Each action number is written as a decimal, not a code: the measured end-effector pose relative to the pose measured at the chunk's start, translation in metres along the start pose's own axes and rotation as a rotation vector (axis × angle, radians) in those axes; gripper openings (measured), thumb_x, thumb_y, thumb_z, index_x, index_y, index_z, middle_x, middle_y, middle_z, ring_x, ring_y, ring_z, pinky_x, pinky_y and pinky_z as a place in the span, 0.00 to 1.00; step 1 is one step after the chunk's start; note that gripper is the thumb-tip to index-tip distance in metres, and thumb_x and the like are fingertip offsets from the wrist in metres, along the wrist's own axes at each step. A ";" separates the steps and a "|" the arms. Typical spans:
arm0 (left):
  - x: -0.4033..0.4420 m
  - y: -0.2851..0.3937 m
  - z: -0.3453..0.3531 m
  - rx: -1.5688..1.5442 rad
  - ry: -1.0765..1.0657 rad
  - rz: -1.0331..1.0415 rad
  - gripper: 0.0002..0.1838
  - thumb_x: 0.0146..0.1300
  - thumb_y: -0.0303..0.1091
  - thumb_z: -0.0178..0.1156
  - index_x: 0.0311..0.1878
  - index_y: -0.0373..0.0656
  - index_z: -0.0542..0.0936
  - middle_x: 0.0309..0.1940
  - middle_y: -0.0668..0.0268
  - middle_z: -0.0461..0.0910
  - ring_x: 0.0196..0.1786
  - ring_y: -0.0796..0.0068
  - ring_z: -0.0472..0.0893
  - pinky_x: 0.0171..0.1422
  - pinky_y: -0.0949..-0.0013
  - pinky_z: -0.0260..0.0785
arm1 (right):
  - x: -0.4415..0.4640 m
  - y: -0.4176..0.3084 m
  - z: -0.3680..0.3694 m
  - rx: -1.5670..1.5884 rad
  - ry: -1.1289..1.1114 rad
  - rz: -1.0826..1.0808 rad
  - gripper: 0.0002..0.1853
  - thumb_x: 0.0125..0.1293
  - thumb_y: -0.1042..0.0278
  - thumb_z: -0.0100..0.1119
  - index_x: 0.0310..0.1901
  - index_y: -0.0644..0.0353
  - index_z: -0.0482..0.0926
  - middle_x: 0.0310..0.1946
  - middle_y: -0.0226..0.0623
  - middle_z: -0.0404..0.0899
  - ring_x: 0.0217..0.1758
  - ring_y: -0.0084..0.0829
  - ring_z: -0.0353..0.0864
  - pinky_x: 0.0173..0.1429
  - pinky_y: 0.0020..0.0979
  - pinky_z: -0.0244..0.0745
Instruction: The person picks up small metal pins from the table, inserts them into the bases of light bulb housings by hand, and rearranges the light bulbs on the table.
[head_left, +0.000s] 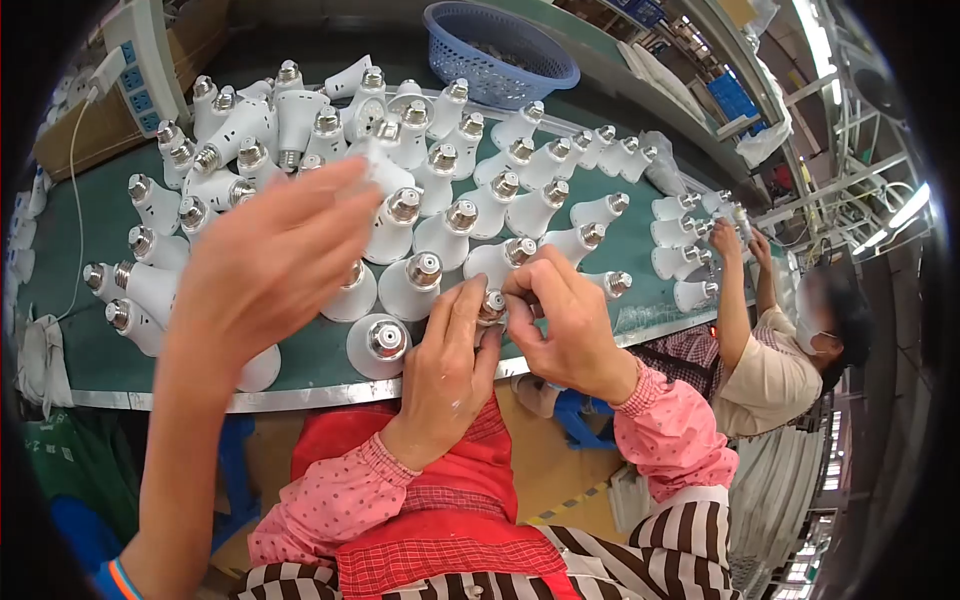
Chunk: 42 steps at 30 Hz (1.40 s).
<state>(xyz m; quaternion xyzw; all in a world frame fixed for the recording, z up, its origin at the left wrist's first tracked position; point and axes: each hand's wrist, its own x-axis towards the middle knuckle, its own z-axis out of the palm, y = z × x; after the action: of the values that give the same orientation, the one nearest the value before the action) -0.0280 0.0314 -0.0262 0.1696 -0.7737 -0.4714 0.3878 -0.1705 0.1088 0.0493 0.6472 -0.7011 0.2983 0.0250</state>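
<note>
My left hand (445,370) is wrapped round a white LED light bulb (489,308) near the table's front edge, its metal screw cap pointing up. Close against that cap is my right hand (565,315), thumb and forefinger curled in a pinch; what lies between its fingertips is hidden. Just left of my left hand stands another bulb (378,345), cap up. More upright bulbs (412,285) stand directly behind my hands. A co-worker's hand (265,250), blurred by motion, reaches in from the left with a white bulb (385,170) at its fingers.
Many white bulbs cover the green tabletop (330,372). A blue plastic basket (500,60) stands at the back. On the left are a power strip (135,85) and a white cable (75,200). To the right another masked person (790,345) handles bulbs at the same table.
</note>
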 end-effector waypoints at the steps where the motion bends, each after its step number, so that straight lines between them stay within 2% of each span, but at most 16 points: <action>1: 0.000 -0.001 0.002 0.003 0.025 0.005 0.30 0.65 0.19 0.66 0.72 0.32 0.73 0.59 0.48 0.79 0.51 0.48 0.86 0.50 0.56 0.82 | 0.000 0.000 0.000 -0.014 -0.012 -0.009 0.11 0.57 0.83 0.66 0.40 0.63 0.75 0.35 0.43 0.73 0.32 0.47 0.79 0.34 0.43 0.74; 3: 0.000 -0.002 0.005 0.007 0.077 0.017 0.30 0.63 0.16 0.67 0.69 0.32 0.75 0.54 0.50 0.80 0.45 0.54 0.87 0.47 0.60 0.80 | 0.002 -0.001 -0.002 -0.046 -0.038 -0.031 0.12 0.57 0.82 0.66 0.40 0.63 0.75 0.35 0.43 0.73 0.33 0.47 0.80 0.35 0.43 0.75; 6: 0.000 -0.002 0.004 0.009 0.069 0.018 0.30 0.62 0.16 0.68 0.69 0.33 0.75 0.54 0.51 0.80 0.42 0.59 0.87 0.44 0.62 0.80 | 0.006 -0.004 -0.009 -0.121 -0.088 -0.071 0.11 0.58 0.80 0.66 0.40 0.63 0.74 0.35 0.43 0.73 0.33 0.48 0.80 0.35 0.44 0.75; 9: -0.002 -0.002 0.002 -0.029 0.003 -0.044 0.28 0.67 0.22 0.65 0.71 0.33 0.73 0.61 0.48 0.78 0.54 0.43 0.86 0.50 0.53 0.83 | 0.010 -0.006 -0.013 -0.194 -0.141 -0.098 0.10 0.57 0.79 0.65 0.39 0.64 0.74 0.35 0.44 0.72 0.35 0.48 0.80 0.36 0.44 0.76; 15: -0.001 -0.003 0.002 -0.030 0.005 -0.019 0.28 0.67 0.21 0.66 0.70 0.35 0.73 0.60 0.51 0.78 0.48 0.45 0.87 0.45 0.53 0.83 | 0.026 -0.018 -0.023 -0.363 -0.288 -0.215 0.14 0.50 0.77 0.66 0.38 0.65 0.74 0.35 0.43 0.72 0.39 0.45 0.80 0.40 0.43 0.78; 18: 0.000 -0.001 0.001 -0.054 -0.022 -0.054 0.28 0.66 0.21 0.66 0.69 0.35 0.73 0.59 0.51 0.79 0.46 0.46 0.88 0.44 0.53 0.83 | 0.030 -0.024 -0.025 -0.455 -0.367 -0.251 0.11 0.56 0.78 0.64 0.40 0.64 0.74 0.38 0.45 0.73 0.40 0.46 0.81 0.37 0.43 0.76; 21: 0.001 0.000 0.000 -0.054 0.001 -0.034 0.27 0.67 0.21 0.66 0.69 0.36 0.74 0.58 0.51 0.80 0.46 0.46 0.88 0.44 0.53 0.83 | 0.025 -0.024 -0.023 -0.461 -0.307 -0.310 0.10 0.58 0.80 0.64 0.40 0.65 0.75 0.36 0.45 0.73 0.38 0.47 0.80 0.37 0.42 0.76; 24: 0.000 -0.001 0.002 -0.039 0.018 -0.034 0.27 0.67 0.22 0.67 0.69 0.36 0.74 0.58 0.51 0.80 0.46 0.46 0.88 0.44 0.53 0.82 | 0.008 -0.010 -0.018 -0.329 -0.198 -0.139 0.11 0.56 0.79 0.67 0.41 0.65 0.78 0.37 0.42 0.75 0.38 0.38 0.82 0.40 0.37 0.78; 27: 0.000 -0.003 0.004 -0.014 0.047 -0.002 0.27 0.66 0.22 0.67 0.69 0.36 0.74 0.58 0.51 0.80 0.46 0.45 0.88 0.44 0.53 0.82 | 0.000 -0.010 -0.018 0.235 -0.154 0.333 0.07 0.68 0.77 0.67 0.44 0.66 0.79 0.36 0.38 0.80 0.35 0.29 0.81 0.40 0.31 0.77; 30: -0.001 -0.002 0.003 -0.036 0.041 -0.016 0.27 0.66 0.22 0.67 0.68 0.36 0.75 0.58 0.51 0.80 0.47 0.46 0.88 0.44 0.53 0.82 | 0.000 -0.008 -0.018 0.686 -0.140 0.645 0.08 0.74 0.70 0.67 0.45 0.66 0.80 0.34 0.33 0.82 0.34 0.20 0.79 0.39 0.26 0.76; 33: -0.001 -0.001 0.002 -0.042 0.031 -0.033 0.26 0.66 0.22 0.67 0.68 0.36 0.75 0.58 0.52 0.81 0.46 0.46 0.88 0.44 0.53 0.82 | 0.004 -0.002 -0.019 0.765 -0.189 0.716 0.11 0.74 0.66 0.70 0.45 0.63 0.79 0.34 0.30 0.82 0.34 0.19 0.79 0.39 0.24 0.76; 36: 0.000 -0.004 0.003 -0.010 0.055 0.011 0.26 0.66 0.22 0.67 0.68 0.36 0.75 0.58 0.52 0.81 0.46 0.46 0.88 0.43 0.53 0.82 | 0.009 0.003 -0.019 0.861 -0.228 0.762 0.10 0.72 0.68 0.71 0.42 0.62 0.78 0.33 0.30 0.81 0.34 0.19 0.80 0.37 0.24 0.75; 42: 0.000 -0.001 0.001 -0.011 0.019 -0.043 0.27 0.65 0.21 0.68 0.68 0.37 0.75 0.58 0.52 0.81 0.47 0.47 0.88 0.44 0.53 0.83 | 0.016 0.013 -0.023 1.111 -0.321 0.945 0.09 0.68 0.74 0.71 0.39 0.60 0.77 0.34 0.31 0.82 0.32 0.21 0.81 0.35 0.26 0.74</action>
<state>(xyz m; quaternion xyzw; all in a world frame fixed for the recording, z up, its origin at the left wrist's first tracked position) -0.0291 0.0314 -0.0269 0.1886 -0.7636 -0.4821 0.3860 -0.1936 0.1047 0.0702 0.2298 -0.6459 0.4895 -0.5389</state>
